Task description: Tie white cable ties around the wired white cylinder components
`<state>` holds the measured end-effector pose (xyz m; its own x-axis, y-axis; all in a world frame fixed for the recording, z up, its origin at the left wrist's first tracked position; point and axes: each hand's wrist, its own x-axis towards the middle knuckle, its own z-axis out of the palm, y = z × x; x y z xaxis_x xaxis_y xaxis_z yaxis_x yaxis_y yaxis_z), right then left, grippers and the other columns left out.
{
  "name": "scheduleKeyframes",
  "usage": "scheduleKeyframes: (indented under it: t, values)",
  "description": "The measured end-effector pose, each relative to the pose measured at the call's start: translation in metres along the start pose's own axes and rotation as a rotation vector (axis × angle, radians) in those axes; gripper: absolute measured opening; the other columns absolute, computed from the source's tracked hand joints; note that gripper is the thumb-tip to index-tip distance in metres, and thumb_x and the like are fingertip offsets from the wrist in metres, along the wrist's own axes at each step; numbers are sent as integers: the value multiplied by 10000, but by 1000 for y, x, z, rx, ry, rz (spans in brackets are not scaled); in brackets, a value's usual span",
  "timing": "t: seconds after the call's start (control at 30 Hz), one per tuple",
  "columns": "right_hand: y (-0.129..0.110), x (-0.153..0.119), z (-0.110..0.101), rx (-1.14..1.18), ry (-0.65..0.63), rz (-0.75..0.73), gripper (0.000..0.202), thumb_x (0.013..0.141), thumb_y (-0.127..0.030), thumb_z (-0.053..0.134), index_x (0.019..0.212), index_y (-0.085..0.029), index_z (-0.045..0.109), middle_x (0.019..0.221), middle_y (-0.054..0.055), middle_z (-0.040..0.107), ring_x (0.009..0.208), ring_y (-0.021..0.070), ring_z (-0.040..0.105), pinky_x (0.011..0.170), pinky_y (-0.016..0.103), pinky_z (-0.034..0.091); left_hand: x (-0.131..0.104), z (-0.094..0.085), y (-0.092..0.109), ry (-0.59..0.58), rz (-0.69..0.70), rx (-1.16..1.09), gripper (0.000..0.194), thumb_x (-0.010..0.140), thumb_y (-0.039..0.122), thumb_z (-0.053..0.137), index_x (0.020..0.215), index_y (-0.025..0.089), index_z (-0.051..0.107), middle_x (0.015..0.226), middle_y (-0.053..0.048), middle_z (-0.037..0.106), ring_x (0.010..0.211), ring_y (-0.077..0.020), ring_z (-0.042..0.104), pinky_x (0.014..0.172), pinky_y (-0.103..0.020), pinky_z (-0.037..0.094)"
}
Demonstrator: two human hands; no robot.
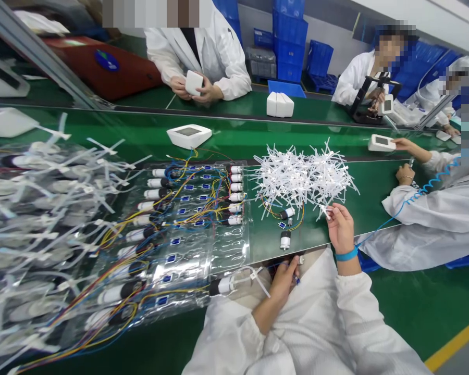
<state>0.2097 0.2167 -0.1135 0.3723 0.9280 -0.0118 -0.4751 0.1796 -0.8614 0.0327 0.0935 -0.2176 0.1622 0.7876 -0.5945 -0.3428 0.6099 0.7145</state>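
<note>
My right hand [341, 229], with a blue band at the wrist, is raised at the right of a heap of white tube connectors [285, 174]. Its thumb and fingers pinch one tube connector [324, 210] with thin clear tubing. Low over my lap, my left hand [283, 281] is closed round what looks like a small wired pump; its white end [300, 259] and a bit of blue stick out, the rest being hidden in the palm. On the green table between the hands lie a white pump [285, 240] and a wired white pump [287, 213].
Clear plastic trays [229, 245] at left hold rows of wired pumps and small blue parts. Tubed assemblies [42, 208] cover the far left. White display housings [189, 135] sit on the green belt ahead. Co-workers sit opposite and at right, where a blue coiled cord [430, 185] hangs.
</note>
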Motion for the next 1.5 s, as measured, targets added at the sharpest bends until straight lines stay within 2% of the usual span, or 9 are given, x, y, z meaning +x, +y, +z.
scheduleKeyframes:
  t: [0.17,0.33,0.5,0.7,0.83,0.97,1.17,1.3,1.5]
  values:
    - [0,1,0,-6,-3,4,338,767,-321,988,1033,-204,816,941,38,835,792,133,756,702,231,618,1,-1,-1,9,1,-6,773,678,928,828,769,206,566,580,71,506,475,-71,365,492,-232,187]
    - [1,1,-3,-38,-8,-3,371,774,-310,982,1087,-212,810,1022,50,842,839,136,759,706,228,616,2,0,-2,15,-1,-12,790,644,938,836,732,208,548,589,64,523,458,-56,340,477,-239,153]
    - [0,2,-3,-62,-18,-22,299,819,-323,945,1051,-214,790,949,33,820,790,138,730,714,261,612,3,3,-1,26,7,-45,799,608,939,851,772,216,552,593,69,534,454,-60,350,466,-244,147]
    - [-3,3,-1,-50,-32,-41,264,835,-320,928,1033,-213,792,901,14,798,787,130,719,699,242,594,2,5,0,-8,-4,-89,784,615,892,889,807,205,564,606,68,553,472,-54,376,475,-234,169]
    - [-5,2,0,-39,-40,-26,271,820,-287,937,1045,-220,802,964,19,812,836,122,735,734,224,605,2,5,0,-10,-18,-115,793,589,871,918,821,207,552,615,69,564,478,-51,390,473,-222,182]
    - [-6,1,1,-79,-31,0,259,836,-270,912,1067,-236,799,1034,27,814,886,132,743,749,231,611,1,6,-1,-2,-17,-137,751,633,820,931,855,200,568,632,62,583,486,-50,398,478,-218,198]
    - [-5,1,6,-94,6,-18,244,833,-323,909,1015,-242,768,924,9,797,775,133,706,759,272,630,-4,7,5,24,-15,-152,738,601,768,973,859,197,583,633,65,592,491,-51,423,477,-198,255]
    - [-4,0,12,-39,5,14,289,766,-312,940,989,-235,773,873,1,806,766,133,730,695,234,606,-8,4,10,-1,-4,-145,712,618,720,990,884,182,608,649,78,585,499,-37,433,471,-169,265]
    - [4,5,11,25,-16,49,297,745,-297,943,982,-211,785,895,27,838,774,163,752,691,259,614,2,-5,8,28,-34,-126,780,492,640,1066,955,148,676,703,34,679,569,-76,545,496,-160,421]
